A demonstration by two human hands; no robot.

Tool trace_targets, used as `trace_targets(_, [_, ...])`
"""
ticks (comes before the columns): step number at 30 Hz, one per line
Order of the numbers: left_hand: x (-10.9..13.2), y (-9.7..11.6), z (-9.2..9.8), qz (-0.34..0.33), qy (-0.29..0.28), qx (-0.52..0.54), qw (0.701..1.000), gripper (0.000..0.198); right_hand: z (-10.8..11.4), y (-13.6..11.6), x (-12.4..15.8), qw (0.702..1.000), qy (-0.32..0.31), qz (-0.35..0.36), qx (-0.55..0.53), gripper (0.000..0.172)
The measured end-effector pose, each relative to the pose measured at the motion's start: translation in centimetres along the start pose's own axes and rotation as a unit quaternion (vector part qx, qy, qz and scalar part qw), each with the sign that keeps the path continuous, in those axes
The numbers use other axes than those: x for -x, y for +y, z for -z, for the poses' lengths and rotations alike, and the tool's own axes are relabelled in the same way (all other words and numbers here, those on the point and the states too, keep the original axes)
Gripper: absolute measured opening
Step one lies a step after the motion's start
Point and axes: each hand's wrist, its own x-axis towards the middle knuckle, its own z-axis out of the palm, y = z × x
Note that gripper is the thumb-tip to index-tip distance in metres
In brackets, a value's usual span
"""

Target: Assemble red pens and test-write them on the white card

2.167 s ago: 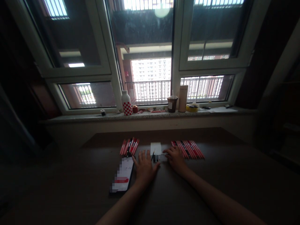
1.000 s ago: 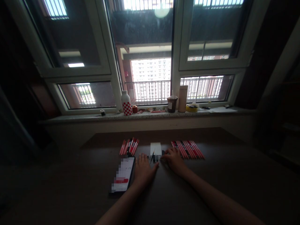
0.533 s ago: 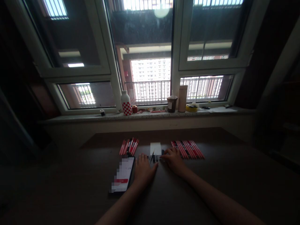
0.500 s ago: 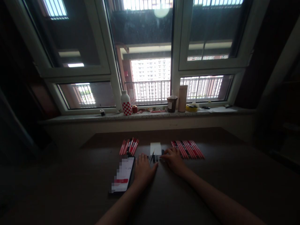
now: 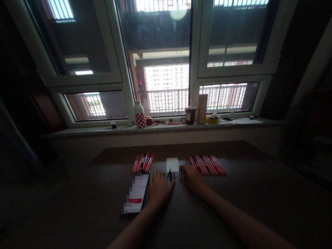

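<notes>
My left hand (image 5: 158, 188) lies flat on the table with its fingers spread, holding nothing. It rests between a phone (image 5: 136, 193) and a short row of small dark and clear pen parts (image 5: 170, 174). At the right end of that row, my right hand (image 5: 193, 178) has its fingers curled in by a small dark piece (image 5: 181, 171). What its fingertips grip is too small and dim to make out. Behind the parts lies a pale square paper (image 5: 172, 164). Red and black pens lie in a left group (image 5: 143, 162) and a wider right group (image 5: 208, 165).
The dark table (image 5: 85, 193) reaches a windowsill (image 5: 168, 128) at the back. On the sill stand a checked bottle (image 5: 140, 116), a drink cup (image 5: 190, 115), a tan flask (image 5: 202, 110), a yellow tape roll (image 5: 212, 119) and papers (image 5: 245, 121).
My right hand has shifted slightly right and its fingers have drawn in, so more of the small parts shows. My left hand has stayed in place.
</notes>
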Motion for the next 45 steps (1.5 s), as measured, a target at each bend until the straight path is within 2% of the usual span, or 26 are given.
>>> trace_targets(18, [0.1, 0.0, 0.0, -0.004, 0.007, -0.002, 1.0, 0.08, 0.1, -0.4, 0.0, 0.999, -0.018, 0.0, 0.046, 0.038])
trace_targets(25, [0.1, 0.1, 0.2, -0.003, 0.011, -0.003, 1.0, 0.08, 0.5, -1.0, -0.3, 0.999, 0.021, -0.024, 0.014, 0.022])
trace_targets(29, [0.0, 0.1, 0.2, -0.003, 0.008, -0.004, 1.0, 0.08, 0.5, -1.7, -0.5, 0.999, 0.044, -0.024, 0.013, 0.021])
trace_targets(35, [0.1, 0.1, 0.2, -0.009, 0.016, -0.005, 1.0, 0.077, 0.2, -2.8, -0.5, 0.998, 0.043, -0.027, 0.035, 0.021])
trace_targets(45, [0.0, 0.1, 0.1, -0.007, 0.018, -0.01, 1.0, 0.078, 0.0, -3.0, -0.3, 0.996, 0.038, -0.016, 0.077, 0.021])
